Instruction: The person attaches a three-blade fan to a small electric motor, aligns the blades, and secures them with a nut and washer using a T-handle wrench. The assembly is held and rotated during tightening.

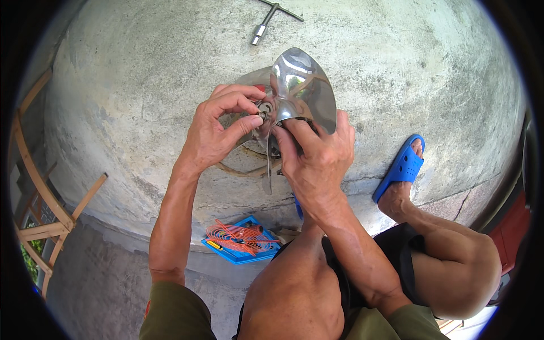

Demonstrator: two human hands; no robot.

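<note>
A shiny metal fan blade stands on edge over the concrete, its hub turned to the left. My left hand is at that hub, thumb and index finger closing on a small metal piece at its centre, which looks like a nut. A bit of red shows by my left fingertips. My right hand grips the fan from the right side, its fingers reaching in behind the blades and partly hidden there. Part of a cord lies below the fan.
Beyond the fan lies a T-handle socket wrench. A blue tray near my knee carries an orange wire fan guard and a yellow-handled tool. My foot in a blue slipper is at right; a wooden frame stands at left.
</note>
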